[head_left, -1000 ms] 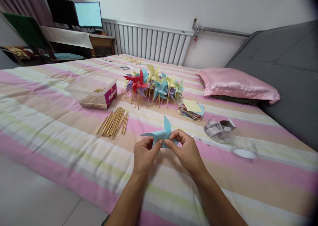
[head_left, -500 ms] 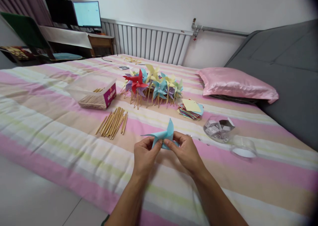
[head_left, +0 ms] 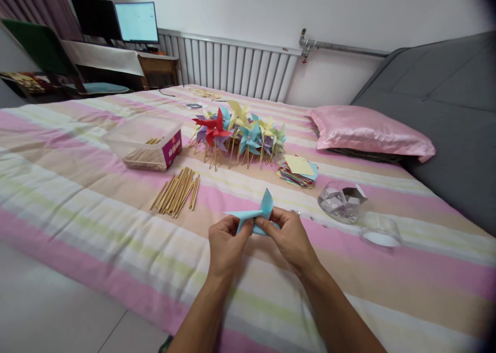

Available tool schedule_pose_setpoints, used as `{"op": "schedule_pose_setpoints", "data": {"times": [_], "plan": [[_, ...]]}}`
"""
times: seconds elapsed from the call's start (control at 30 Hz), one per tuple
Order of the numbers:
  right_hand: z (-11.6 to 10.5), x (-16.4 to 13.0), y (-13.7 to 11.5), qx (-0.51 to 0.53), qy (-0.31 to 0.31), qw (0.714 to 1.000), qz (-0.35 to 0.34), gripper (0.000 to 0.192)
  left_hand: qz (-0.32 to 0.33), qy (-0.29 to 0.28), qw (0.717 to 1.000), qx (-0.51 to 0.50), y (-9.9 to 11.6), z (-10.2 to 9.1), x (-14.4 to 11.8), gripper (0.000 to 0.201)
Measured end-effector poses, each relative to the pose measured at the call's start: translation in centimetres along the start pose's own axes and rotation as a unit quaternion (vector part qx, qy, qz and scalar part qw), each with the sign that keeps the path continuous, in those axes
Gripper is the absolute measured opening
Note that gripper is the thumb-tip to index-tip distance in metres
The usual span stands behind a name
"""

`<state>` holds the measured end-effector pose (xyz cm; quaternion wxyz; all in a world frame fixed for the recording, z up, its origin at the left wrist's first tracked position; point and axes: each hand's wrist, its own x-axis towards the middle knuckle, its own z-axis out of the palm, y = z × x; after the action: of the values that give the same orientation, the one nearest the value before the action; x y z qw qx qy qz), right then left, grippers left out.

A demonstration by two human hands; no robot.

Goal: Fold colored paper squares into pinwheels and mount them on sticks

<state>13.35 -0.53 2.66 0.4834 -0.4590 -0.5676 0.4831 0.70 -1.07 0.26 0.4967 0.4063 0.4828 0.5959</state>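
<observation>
- Now both hands, left hand (head_left: 227, 242) & right hand (head_left: 291, 238), pinch the blue paper pinwheel (head_left: 256, 214) w/ fingertips, just above the bed (head_left: 116, 213).
- Best to hold the folds at the middle, gently, so the paper doesn't rip.

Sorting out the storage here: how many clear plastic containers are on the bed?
3. A rectangular tub holding sticks lies left of the finished pinwheels; a round jar with paper bits and its lid lie right of the hands. Others may be out of view.
</observation>
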Motion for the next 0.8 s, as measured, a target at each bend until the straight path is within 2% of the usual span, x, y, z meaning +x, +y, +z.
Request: {"op": "schedule_pose_setpoints", "data": {"times": [0.53,0.8], "plan": [[-0.11,-0.01,-0.07,-0.007,0.001,1.000,0.002,0.017,-0.030,0.010,0.999,-0.024,0.23,0.40,0.03,0.022],[-0.07,-0.03,-0.03,-0.006,-0.003,1.000,0.003,0.018,0.007,-0.006,1.000,-0.009,-0.24,0.21,-0.08,0.020]]}}
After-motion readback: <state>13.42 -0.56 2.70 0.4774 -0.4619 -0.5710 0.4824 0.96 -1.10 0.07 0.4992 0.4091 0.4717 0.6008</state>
